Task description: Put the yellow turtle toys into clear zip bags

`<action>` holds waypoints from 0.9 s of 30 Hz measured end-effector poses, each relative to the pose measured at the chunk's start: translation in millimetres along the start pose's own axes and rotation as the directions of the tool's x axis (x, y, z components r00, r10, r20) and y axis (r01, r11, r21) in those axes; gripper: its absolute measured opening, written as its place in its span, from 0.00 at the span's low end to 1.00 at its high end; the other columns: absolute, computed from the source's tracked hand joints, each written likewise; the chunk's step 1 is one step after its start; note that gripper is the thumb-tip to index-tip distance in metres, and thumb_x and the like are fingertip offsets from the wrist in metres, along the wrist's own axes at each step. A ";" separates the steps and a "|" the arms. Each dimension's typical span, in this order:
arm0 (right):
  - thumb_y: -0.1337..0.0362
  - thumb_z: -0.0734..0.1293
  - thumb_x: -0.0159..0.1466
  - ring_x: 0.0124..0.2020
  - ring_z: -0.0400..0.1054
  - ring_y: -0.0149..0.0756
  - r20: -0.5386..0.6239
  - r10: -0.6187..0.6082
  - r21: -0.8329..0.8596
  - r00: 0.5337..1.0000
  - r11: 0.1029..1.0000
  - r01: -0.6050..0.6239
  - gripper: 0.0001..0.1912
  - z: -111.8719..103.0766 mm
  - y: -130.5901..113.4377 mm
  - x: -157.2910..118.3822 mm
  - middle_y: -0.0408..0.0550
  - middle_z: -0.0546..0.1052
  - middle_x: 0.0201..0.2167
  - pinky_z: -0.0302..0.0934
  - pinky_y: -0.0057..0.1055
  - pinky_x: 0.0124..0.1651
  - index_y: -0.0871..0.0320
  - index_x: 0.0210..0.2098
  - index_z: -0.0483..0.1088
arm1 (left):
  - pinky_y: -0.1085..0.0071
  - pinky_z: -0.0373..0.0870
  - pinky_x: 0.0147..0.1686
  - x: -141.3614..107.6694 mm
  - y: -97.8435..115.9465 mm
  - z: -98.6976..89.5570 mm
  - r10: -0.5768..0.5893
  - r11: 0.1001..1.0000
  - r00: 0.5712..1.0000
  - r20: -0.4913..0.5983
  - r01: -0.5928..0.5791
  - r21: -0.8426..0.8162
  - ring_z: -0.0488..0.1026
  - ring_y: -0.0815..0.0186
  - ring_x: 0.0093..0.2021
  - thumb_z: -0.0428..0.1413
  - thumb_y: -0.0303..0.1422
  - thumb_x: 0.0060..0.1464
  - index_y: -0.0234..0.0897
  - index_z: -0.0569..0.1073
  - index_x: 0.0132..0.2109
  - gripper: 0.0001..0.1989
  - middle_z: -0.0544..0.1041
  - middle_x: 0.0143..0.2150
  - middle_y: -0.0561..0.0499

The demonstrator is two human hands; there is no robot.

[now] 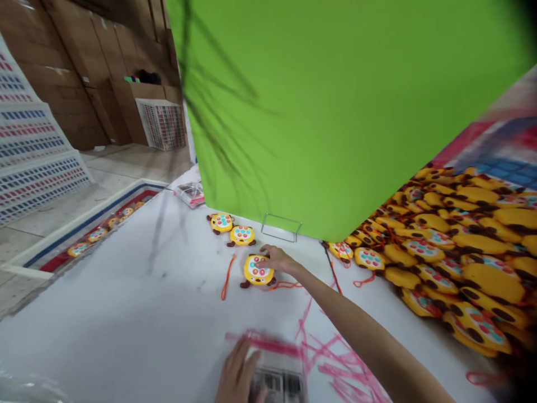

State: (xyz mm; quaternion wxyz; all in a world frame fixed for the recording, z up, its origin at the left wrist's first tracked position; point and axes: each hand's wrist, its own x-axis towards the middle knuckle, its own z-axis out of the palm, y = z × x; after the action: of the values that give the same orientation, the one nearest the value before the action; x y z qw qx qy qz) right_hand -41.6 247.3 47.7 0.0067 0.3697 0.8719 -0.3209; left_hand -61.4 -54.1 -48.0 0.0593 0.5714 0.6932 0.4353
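My right hand [277,259] reaches across the white table with its fingers at the upper right edge of a yellow dog-shaped toy [257,270]. This toy has brown feet and round coloured buttons, and it lies face up. A red cord loop [287,285] lies just to its right. Near the front edge, my left hand [240,374] rests with fingers stretched out on a stack of clear plastic bags [279,372] with a pink top strip; both are slightly blurred. Two similar toys, a left one [221,223] and a right one [242,235], sit beyond.
A big green panel [319,112] stands at the table's back, with a wire frame [281,227] at its foot. Many toys are heaped [461,252] on the right. Pink strips [339,364] and another red cord [227,278] lie on the table [138,291]. White crates [37,134] stand left.
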 end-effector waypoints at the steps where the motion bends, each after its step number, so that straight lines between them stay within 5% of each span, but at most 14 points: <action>1: 0.58 0.71 0.51 0.37 0.71 0.39 0.010 -0.035 0.033 0.999 0.999 0.034 0.24 1.0 -1.6 -4.3 0.55 0.76 0.40 0.63 0.29 0.35 0.63 0.45 0.69 | 0.59 0.64 0.53 12.0 0.0 -9.0 -0.105 0.987 0.994 0.009 0.105 -0.118 0.65 0.54 0.56 0.49 0.36 0.56 0.37 0.68 0.53 0.19 0.69 0.55 0.38; 5: 0.62 0.69 0.53 0.35 0.71 0.37 0.030 -0.189 0.151 0.982 0.972 0.182 0.14 0.0 -13.4 -29.1 0.52 0.77 0.35 0.63 0.28 0.35 0.64 0.38 0.72 | 0.61 0.69 0.46 72.9 7.2 -43.7 -0.521 0.672 0.839 0.155 0.515 -0.532 0.66 0.54 0.54 0.54 0.42 0.52 0.34 0.61 0.57 0.28 0.67 0.56 0.37; 8: 0.61 0.69 0.53 0.35 0.71 0.35 0.031 -0.293 0.232 0.956 0.932 0.278 0.14 -1.9 -30.6 -51.8 0.48 0.77 0.34 0.64 0.28 0.37 0.62 0.38 0.73 | 0.67 0.71 0.34 108.3 20.4 -55.8 -0.616 0.291 0.707 0.348 0.615 -0.733 0.73 0.58 0.42 0.61 0.43 0.44 0.35 0.61 0.57 0.35 0.73 0.47 0.39; 10: 0.59 0.69 0.54 0.37 0.71 0.35 0.011 -0.338 0.267 0.941 0.908 0.323 0.15 -6.1 -42.1 -69.3 0.47 0.77 0.37 0.64 0.28 0.39 0.59 0.39 0.73 | 0.70 0.69 0.26 119.0 30.2 -57.5 -0.581 0.121 0.676 0.454 0.623 -0.773 0.73 0.63 0.30 0.64 0.42 0.40 0.33 0.66 0.52 0.33 0.76 0.36 0.43; 13: 0.57 0.66 0.57 0.41 0.69 0.36 -0.073 -0.327 0.278 0.942 0.901 0.334 0.16 -20.0 -46.4 -102.4 0.50 0.75 0.43 0.63 0.29 0.39 0.58 0.43 0.71 | 0.73 0.67 0.22 120.4 40.8 -58.7 -0.554 0.068 0.685 0.473 0.604 -0.794 0.71 0.66 0.25 0.66 0.40 0.37 0.33 0.70 0.45 0.28 0.76 0.32 0.46; 15: 0.55 0.62 0.60 0.35 0.70 0.36 -0.094 -0.284 0.274 0.954 0.914 0.299 0.15 -27.2 -37.6 -129.3 0.52 0.77 0.36 0.64 0.29 0.34 0.61 0.37 0.73 | 0.74 0.66 0.22 117.5 44.6 -60.2 -0.556 0.026 0.689 0.465 0.574 -0.819 0.72 0.66 0.26 0.66 0.38 0.37 0.33 0.71 0.43 0.25 0.77 0.32 0.47; 17: 0.52 0.59 0.62 0.24 0.69 0.33 0.013 -0.238 0.314 0.971 0.923 0.222 0.21 -22.9 -24.8 -157.7 0.50 0.75 0.23 0.61 0.27 0.25 0.62 0.26 0.74 | 0.75 0.64 0.20 114.3 47.9 -60.4 -0.543 -0.015 0.701 0.462 0.541 -0.841 0.71 0.67 0.25 0.66 0.35 0.38 0.33 0.71 0.42 0.22 0.77 0.33 0.46; 19: 0.50 0.59 0.62 0.21 0.67 0.31 0.203 -0.180 0.455 0.963 0.888 0.070 0.23 -3.2 -16.7 -182.7 0.48 0.74 0.22 0.59 0.24 0.21 0.62 0.29 0.74 | 0.75 0.64 0.19 111.4 52.5 -57.4 -0.514 -0.075 0.715 0.473 0.512 -0.856 0.72 0.66 0.26 0.65 0.32 0.40 0.33 0.71 0.43 0.21 0.78 0.35 0.46; 21: 0.50 0.61 0.61 0.23 0.67 0.31 0.200 -0.182 0.613 0.963 0.790 0.022 0.20 26.6 -19.0 -199.1 0.46 0.74 0.25 0.60 0.23 0.22 0.61 0.36 0.73 | 0.74 0.66 0.22 108.5 58.4 -51.6 -0.496 -0.153 0.709 0.501 0.497 -0.854 0.73 0.64 0.30 0.64 0.29 0.41 0.33 0.71 0.45 0.20 0.78 0.37 0.45; 23: 0.50 0.64 0.59 0.29 0.68 0.33 0.078 -0.146 0.776 0.986 0.630 0.032 0.20 56.0 -30.7 -205.5 0.47 0.74 0.32 0.62 0.24 0.24 0.58 0.42 0.71 | 0.73 0.69 0.27 105.4 64.6 -45.3 -0.506 -0.208 0.693 0.513 0.480 -0.852 0.74 0.63 0.34 0.63 0.27 0.42 0.33 0.72 0.44 0.19 0.79 0.36 0.46; 27: 0.52 0.67 0.56 0.35 0.67 0.34 -0.147 0.040 0.946 0.988 0.299 0.129 0.23 84.3 -56.2 -202.3 0.48 0.72 0.40 0.63 0.23 0.25 0.55 0.48 0.66 | 0.73 0.70 0.31 100.0 74.7 -38.0 -0.567 -0.175 0.685 0.458 0.443 -0.879 0.75 0.63 0.35 0.63 0.26 0.41 0.33 0.72 0.44 0.19 0.79 0.36 0.47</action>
State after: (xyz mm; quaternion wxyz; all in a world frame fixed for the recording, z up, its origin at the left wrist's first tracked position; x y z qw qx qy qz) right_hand 49.9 40.9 62.3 -0.2844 0.2994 0.5208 -0.7471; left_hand -62.1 7.5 67.0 0.5527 0.0331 0.3859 0.7379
